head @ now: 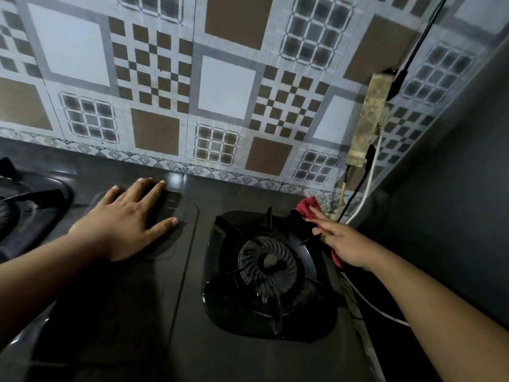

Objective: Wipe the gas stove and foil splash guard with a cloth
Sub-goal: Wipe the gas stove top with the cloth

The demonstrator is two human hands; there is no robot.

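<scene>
1. The gas stove (143,285) is steadied by the left hand (129,219), laid flat with fingers spread.
2. The red cloth (309,206) is pressed flat under the right hand (341,244) at the stove's right rear corner; firm, overlapping strokes are advised there.
3. Two burners, one cloth and one foil splash guard (225,86), behind, are counted.

No readable text, labels, brands or numbers anywhere in view.

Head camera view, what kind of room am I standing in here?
Most likely a home kitchen. A black gas stove with a burner sits against a tile-patterned splash guard, and the right hand presses a red cloth at the stove's back corner.
</scene>
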